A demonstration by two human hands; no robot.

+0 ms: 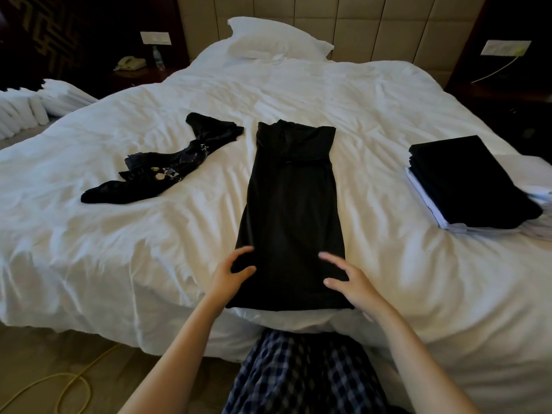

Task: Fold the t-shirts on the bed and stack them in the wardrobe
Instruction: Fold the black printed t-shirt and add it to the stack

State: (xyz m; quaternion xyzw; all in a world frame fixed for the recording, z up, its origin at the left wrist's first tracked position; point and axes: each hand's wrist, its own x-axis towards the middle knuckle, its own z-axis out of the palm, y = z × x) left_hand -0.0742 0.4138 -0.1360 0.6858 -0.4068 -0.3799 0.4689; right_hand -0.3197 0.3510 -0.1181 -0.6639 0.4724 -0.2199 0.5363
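I am standing at the foot of a wide bed point(125, 258) dressed in a rumpled white duvet, both bare hands lying at the near end of a black t-shirt point(291, 210) folded lengthwise into a long, narrow panel of soft, matte cloth. The panel is running straight away from me toward the headboard, its sleeves turned in across the far end, its near hem lying right at the mattress edge. My left hand point(231, 271) is curling around the panel's left edge, thumb and fingers arched over a pinch of the black cloth. My right hand point(348, 279) is hovering spread and loose over the right edge, fingers splayed wide and slightly blurred; whether they are touching the fabric I cannot tell.

Left of the panel, well apart from it, a second black garment with a pale printed pattern point(162, 168) is lying crumpled in a twisted diagonal rope across the duvet. Near the bed's right edge, a neat rectangular stack of folded black shirts point(466, 180) is sitting on top of folded white ones, edges squared. A plump white pillow point(277, 40) is resting against a padded beige headboard of quilted squares point(373, 22). A thin yellow cable point(74, 380) is looping across the tan floor below, and checked blue-and-white fabric is covering my legs.
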